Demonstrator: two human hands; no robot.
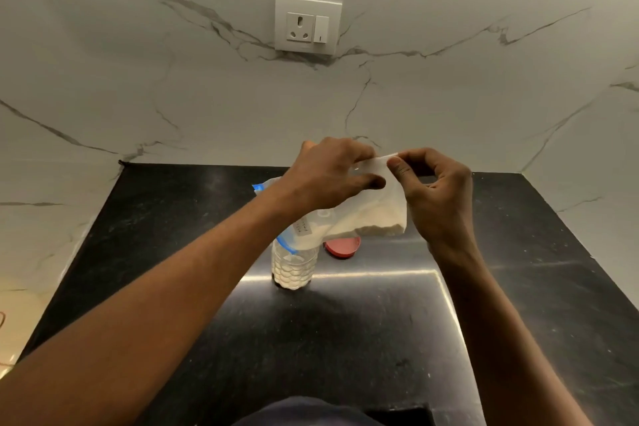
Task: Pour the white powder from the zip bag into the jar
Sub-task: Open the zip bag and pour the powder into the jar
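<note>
A clear zip bag point(366, 214) with a blue zip strip hangs tilted above the black counter, white powder gathered in its lower right part. Its blue-edged mouth points down-left into the open top of a clear plastic jar point(294, 268), which stands upright and holds some white powder. My left hand point(328, 176) grips the raised bottom edge of the bag from the left. My right hand point(435, 190) pinches the same raised edge from the right. Both hands are above and behind the jar.
A red lid point(342, 246) lies flat on the counter just right of the jar, under the bag. The black stone counter point(363, 339) runs to a marble wall with a white socket point(307, 24). My forearms cross the near counter.
</note>
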